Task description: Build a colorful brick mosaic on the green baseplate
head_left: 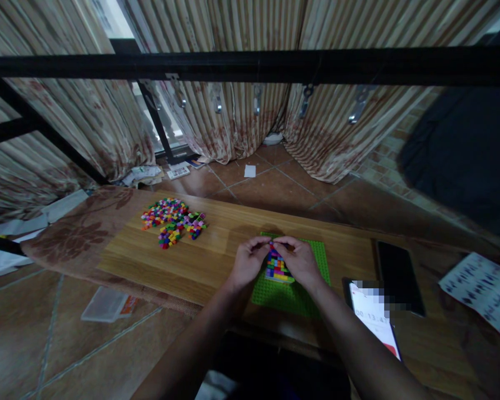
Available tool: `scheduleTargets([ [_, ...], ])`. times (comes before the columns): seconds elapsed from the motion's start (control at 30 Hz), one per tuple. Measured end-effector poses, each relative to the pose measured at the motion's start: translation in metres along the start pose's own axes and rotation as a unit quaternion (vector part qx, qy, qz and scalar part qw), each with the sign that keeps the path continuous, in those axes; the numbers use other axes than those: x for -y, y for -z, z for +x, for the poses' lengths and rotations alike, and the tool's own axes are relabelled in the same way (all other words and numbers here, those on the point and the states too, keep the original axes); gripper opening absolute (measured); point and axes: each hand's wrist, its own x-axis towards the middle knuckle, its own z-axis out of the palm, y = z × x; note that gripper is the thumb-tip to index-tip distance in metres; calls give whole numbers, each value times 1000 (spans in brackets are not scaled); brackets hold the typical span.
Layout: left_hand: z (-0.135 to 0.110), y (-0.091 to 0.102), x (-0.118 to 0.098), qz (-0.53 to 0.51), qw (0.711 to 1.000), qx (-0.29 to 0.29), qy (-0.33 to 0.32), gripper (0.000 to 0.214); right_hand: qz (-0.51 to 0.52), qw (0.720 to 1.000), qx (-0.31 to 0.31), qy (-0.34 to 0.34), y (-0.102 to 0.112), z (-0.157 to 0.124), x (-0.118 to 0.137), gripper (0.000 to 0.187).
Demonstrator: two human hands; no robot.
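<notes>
A green studded baseplate (pixel 304 300) lies on the wooden table in front of me, with a multicoloured block of toy bricks (pixel 278 269) built up on it. My left hand (pixel 250 258) is at the far left edge of this build, its thumb and index finger pinched together. From the other side my right hand (pixel 298 258) meets it, fingers also closed at the far end of the build. Between the fingertips a small reddish-purple toy brick (pixel 271 243) partly shows; the fingers cover most of it, so which hand grips it is hard to make out.
Loose toy bricks (pixel 166 214) lie heaped on the table's left half. To the right are a lit phone (pixel 373 316) showing a timer and a dark phone (pixel 400 276). A printed sheet (pixel 483 294) lies at far right. A black metal bar (pixel 250 65) crosses ahead.
</notes>
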Motion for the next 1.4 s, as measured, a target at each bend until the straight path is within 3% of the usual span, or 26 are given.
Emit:
scheduleTargets([
  [0.3,7,-4,4,-80,995,-23,64,18,30,1000,-6,-5,-4,0,-1,24],
  [0.63,1,-10,-2,-129,988,-45,68,19,96,995,-33,-22,-4,-4,0,33],
  [0.87,0,-7,-7,-109,990,-54,73,25,160,976,-132,-61,12,-2,-11,44],
  [1.13,5,-15,4,-60,997,-9,53,30,147,980,-105,-81,2,-17,-17,45],
  [1.4,10,-18,11,-6,999,-18,31,25,109,983,-124,-84,-3,-18,-17,48],
])
